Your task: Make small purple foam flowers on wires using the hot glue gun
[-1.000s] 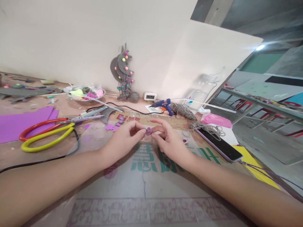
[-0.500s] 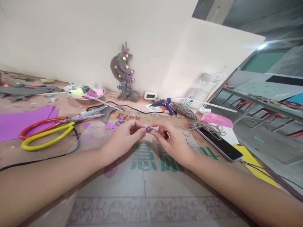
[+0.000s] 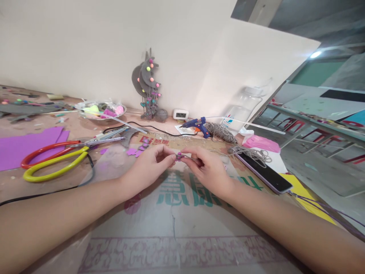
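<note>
Head view — two hands [image 3: 148, 167] [image 3: 209, 171], one purple piece [image 3: 179, 155]

Right hand [image 3: 207, 167] at frame centre, thumb and forefinger closer together than a second ago, forefinger lowered, small purple piece [image 3: 179, 155] at its fingertips turned with more purple showing, pink scrap [image 3: 226, 167] right of centre now mostly hidden by the hand

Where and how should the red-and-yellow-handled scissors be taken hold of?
Probably by the yellow loop, from the near left: the scissors lie with both loops to the left and the blades pointing right. The yellow loop sits nearer the person than the red loop, and its wide opening leaves room for fingers. The left hand is closer, but it pinches a small purple piece.
</note>
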`<state>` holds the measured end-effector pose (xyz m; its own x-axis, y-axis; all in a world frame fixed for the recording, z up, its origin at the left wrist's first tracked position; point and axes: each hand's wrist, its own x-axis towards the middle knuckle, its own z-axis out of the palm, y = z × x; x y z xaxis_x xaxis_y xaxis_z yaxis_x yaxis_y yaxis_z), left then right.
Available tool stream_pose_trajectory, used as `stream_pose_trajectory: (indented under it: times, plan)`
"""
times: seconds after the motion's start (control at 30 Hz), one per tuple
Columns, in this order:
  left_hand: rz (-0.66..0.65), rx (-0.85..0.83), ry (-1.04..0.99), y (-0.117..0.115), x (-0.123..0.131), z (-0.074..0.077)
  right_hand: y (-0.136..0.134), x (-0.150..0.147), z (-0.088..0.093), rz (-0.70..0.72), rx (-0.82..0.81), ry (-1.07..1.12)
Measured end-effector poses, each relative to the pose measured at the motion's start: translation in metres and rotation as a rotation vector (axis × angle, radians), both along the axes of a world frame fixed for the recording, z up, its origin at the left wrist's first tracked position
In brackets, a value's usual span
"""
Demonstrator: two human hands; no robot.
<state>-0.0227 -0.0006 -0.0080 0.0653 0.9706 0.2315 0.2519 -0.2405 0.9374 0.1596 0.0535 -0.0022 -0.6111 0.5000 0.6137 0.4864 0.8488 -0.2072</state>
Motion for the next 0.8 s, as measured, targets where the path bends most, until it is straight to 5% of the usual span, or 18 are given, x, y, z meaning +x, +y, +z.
stream_pose_trajectory:
  times: [0.8]
  plan:
    - [-0.014, 0.005, -0.005, -0.003, 0.001, 0.007, -0.008, 0.001, 0.003, 0.043, -0.049, -0.037]
